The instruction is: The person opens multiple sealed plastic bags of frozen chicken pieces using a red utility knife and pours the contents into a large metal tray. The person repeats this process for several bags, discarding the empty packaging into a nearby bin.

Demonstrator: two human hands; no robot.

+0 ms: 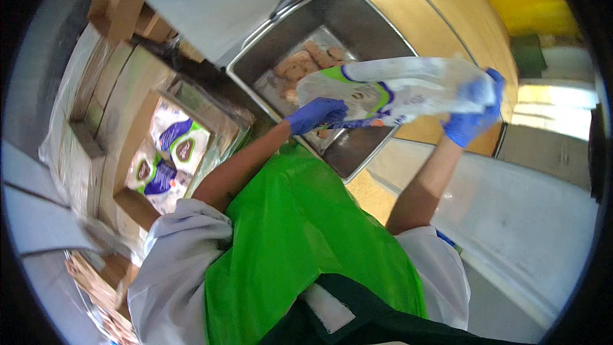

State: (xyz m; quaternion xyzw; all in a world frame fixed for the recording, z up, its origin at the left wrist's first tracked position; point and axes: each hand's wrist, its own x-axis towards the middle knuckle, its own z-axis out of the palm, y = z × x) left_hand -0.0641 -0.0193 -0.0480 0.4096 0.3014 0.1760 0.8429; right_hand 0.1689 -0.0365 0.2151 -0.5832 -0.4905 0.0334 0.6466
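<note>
Above a metal tray (364,19) holding browned food pieces (303,64), a plastic bag (396,89) is held level by two blue-gloved hands. Its lower end is gripped by the left hand (316,114), its far end by the right hand (476,112). A box of similar bags (167,160) sits to the left.

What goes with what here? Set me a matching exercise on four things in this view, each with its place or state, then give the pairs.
Things:
1. plastic bag
2. metal tray
3. cardboard box
4. apron

Places or states:
A. green, worn on the person's front
B. open at the left, with printed packets inside
C. held between both gloved hands, left hand and right hand
D. holding browned food pieces, under the bag

Pairs: 1-C, 2-D, 3-B, 4-A
</note>
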